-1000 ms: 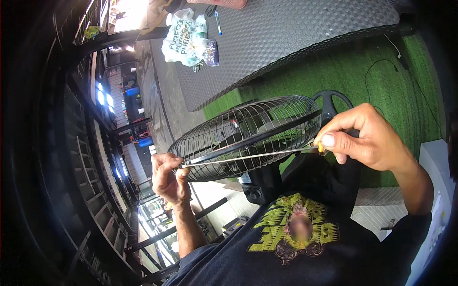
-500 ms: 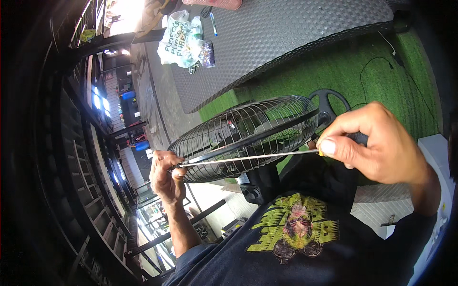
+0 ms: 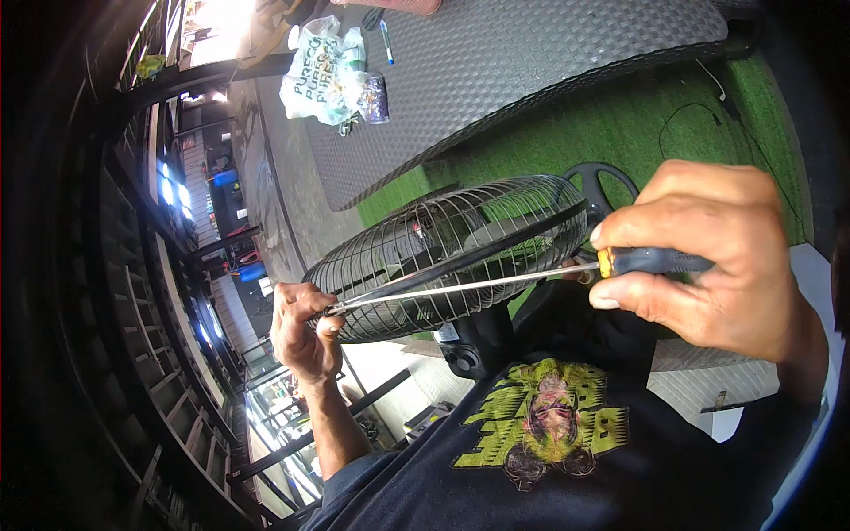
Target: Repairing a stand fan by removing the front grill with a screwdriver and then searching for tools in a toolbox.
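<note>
A black fan (image 3: 509,239) with a wire grille lies tilted across the middle, above my lap, its dark housing (image 3: 469,350) underneath. My right hand (image 3: 717,305) grips a long screwdriver (image 3: 651,261) with a black and yellow handle; my thumb and index finger sit either side of the handle. The thin metal shaft runs leftward along the grille's rim band to my left hand (image 3: 305,332), whose bent fingers and thumb grip the rim at its left end. The screwdriver's tip is among those fingers, too small to make out exactly.
Beyond the fan stands a grey woven-top table (image 3: 496,62) holding a plastic bag (image 3: 310,62), a purple can (image 3: 374,102) and a pen (image 3: 387,42). Green artificial turf (image 3: 602,124) with a dark cable lies beneath. Black metal railings (image 3: 168,363) line the left side.
My right hand has shifted right and upward and loosened around the handle, so more of the screwdriver's handle shows. My left hand stays on the rim, slightly further left in view.
</note>
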Motion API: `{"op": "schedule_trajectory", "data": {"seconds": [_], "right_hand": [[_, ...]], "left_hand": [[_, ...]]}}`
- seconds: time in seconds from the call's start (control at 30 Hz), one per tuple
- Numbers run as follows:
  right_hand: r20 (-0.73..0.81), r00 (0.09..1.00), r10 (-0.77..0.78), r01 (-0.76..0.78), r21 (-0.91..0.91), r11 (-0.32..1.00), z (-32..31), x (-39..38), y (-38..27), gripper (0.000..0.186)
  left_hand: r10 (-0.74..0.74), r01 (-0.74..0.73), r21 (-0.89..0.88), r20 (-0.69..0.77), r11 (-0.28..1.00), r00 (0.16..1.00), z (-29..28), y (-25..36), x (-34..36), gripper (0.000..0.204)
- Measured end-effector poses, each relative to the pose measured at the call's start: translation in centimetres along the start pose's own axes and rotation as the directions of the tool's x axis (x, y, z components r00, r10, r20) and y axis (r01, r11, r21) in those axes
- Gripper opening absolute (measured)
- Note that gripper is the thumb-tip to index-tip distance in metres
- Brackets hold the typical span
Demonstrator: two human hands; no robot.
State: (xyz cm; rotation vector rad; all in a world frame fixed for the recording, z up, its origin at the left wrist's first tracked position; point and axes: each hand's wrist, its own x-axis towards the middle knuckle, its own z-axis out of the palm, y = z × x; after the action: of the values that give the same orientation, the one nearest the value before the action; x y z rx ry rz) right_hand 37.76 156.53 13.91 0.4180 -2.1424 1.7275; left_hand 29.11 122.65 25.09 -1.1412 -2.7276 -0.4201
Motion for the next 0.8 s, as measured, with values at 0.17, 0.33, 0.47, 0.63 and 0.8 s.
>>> {"op": "schedule_trajectory", "data": {"seconds": [0.17, 0.33, 0.47, 0.63, 0.8], "right_hand": [[0.46, 0.806, 0.373, -0.401, -0.038, 0.915, -1.7, 1.0, -0.7, 0.017], [0.327, 0.94, 0.1, -0.115, 0.026, 0.993, -1.7, 0.9, 0.6, 0.011], [0.066, 0.997, -0.047, 0.056, -0.141, 0.988, -0.8, 0.4, -0.1, 0.027], [0.464, 0.66, 0.591, -0.613, -0.124, 0.781, -2.2, 1.6, -1.8, 0.027], [0.198, 0.977, 0.078, -0.041, -0.188, 0.981, -1.7, 0.7, -1.1, 0.024]], "left_hand": [[0.035, -0.035, 0.032, -0.003, 0.999, 0.999, -0.1, 0.5, 0.1, 0.031], [0.078, -0.078, 0.009, -0.009, 0.997, 0.997, 0.2, 0.7, 0.5, 0.024], [0.086, -0.085, 0.029, -0.038, 0.996, 0.996, 0.5, 0.4, 0.3, 0.023], [0.13, -0.128, 0.064, -0.027, 0.99, 0.991, 0.3, 0.8, 0.6, 0.021], [0.114, -0.113, 0.034, -0.038, 0.993, 0.993, 0.6, 0.6, 0.7, 0.021]]}}
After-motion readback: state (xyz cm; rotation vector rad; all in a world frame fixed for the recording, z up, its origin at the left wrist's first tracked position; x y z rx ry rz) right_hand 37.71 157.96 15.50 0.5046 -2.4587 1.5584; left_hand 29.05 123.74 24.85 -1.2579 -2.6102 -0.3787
